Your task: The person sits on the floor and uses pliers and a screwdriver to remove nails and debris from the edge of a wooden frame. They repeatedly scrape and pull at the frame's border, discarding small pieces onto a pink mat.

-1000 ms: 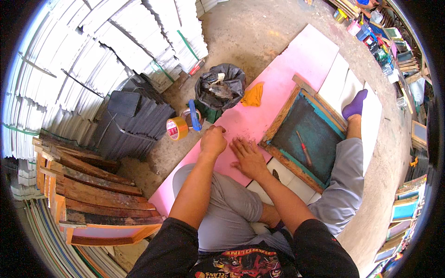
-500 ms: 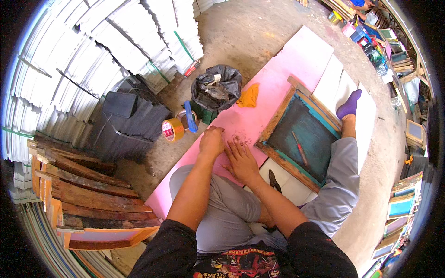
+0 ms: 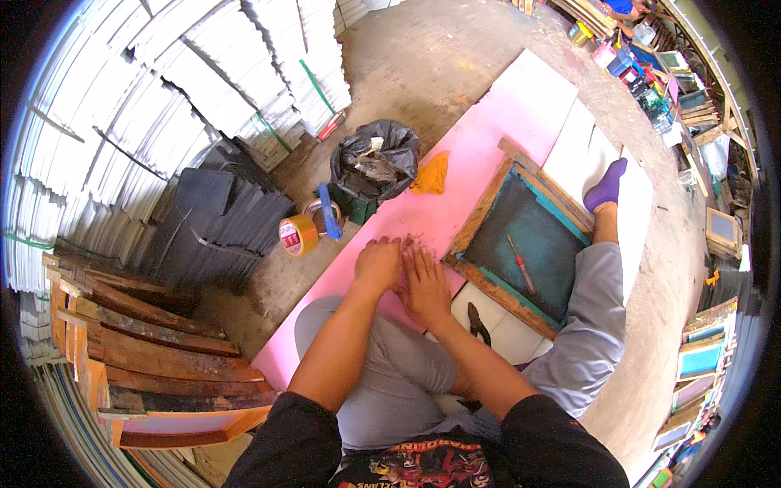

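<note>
Left hand (image 3: 379, 265) curled up on pink sheet (image 3: 472, 183), can't tell if anything's inside. Right hand (image 3: 425, 285) flat right beside it, fingers stretched, nothing gripped. Looks mid-job to me: dark crumbs (image 3: 412, 242) lie loose on sheet by right fingertips, no finished result I can spot. Container-wise: open black bag (image 3: 350, 176) near sheet's edge, crumpled dark scraps (image 3: 377, 170) inside plus small pale piece (image 3: 376, 145).
</note>
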Demonstrator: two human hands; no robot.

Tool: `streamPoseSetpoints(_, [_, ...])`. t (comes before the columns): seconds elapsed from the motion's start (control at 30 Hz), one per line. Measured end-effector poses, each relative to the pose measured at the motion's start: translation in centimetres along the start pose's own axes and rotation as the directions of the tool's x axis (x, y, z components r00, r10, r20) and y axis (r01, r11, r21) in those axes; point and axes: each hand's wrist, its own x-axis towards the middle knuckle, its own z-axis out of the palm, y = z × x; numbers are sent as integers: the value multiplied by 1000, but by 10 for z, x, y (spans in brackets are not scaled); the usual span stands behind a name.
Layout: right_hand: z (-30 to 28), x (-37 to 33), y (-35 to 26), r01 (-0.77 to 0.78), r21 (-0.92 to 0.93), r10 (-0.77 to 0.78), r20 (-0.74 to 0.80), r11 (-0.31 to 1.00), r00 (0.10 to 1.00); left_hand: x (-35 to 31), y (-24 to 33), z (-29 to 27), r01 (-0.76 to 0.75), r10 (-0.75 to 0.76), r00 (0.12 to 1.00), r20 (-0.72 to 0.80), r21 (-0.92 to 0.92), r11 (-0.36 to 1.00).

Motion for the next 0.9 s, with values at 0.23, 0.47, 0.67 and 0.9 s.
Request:
streamPoseSetpoints(0.23, [11,-3,-17,-194,54,198,-79,979,977,2,-1,15,-83,77,996,-48,-142,986])
streamPoseSetpoints(0.47, [-5,-36,31,-6,172,-1,36,985,999,-4,-4,-17,28,-34,999,-16,-267,963])
streamPoseSetpoints(0.67, [-20,-75,36,392,-53,-364,276,918,889,-4,2,-18,78,-69,997,47,-244,967])
streamPoseSetpoints(0.9, [-6,-22,21,149,-51,-145,67,988,987,4,-12,-2,46,-57,998,-37,-254,966])
